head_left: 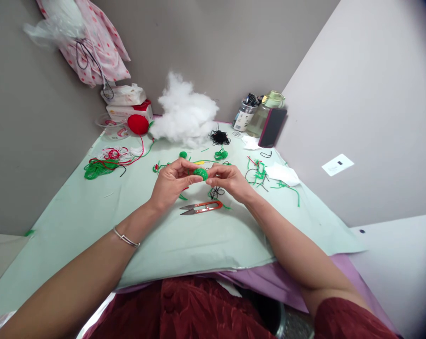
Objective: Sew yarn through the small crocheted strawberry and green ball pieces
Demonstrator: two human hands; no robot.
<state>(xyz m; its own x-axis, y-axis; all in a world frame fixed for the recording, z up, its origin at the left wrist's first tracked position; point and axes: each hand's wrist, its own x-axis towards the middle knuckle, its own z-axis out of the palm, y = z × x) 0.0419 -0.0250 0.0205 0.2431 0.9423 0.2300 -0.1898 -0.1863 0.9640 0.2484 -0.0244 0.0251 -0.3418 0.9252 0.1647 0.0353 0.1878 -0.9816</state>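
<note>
Between my two hands, above the table, is a small round green crocheted piece [200, 174]. My left hand [168, 182] grips its left side, thumb below and fingers above. At its right edge, the thumb and fingertips of my right hand [231, 181] are pinched on it. Orange-handled thread snips [201, 207] lie just below, blades to the left. A tangle of black yarn [217, 192] rests between the hands and the snips. Behind my fingers are a little green ball [183, 154] and a green yarn bundle [221, 154].
White stuffing [186, 113] is heaped at the back, beside a red yarn ball [138, 125]. Green yarn [100, 168] lies left; yarn scraps [258, 172] lie right. A bottle [258, 120], a phone [273, 128] and a pen holder [243, 117] stand at the back right.
</note>
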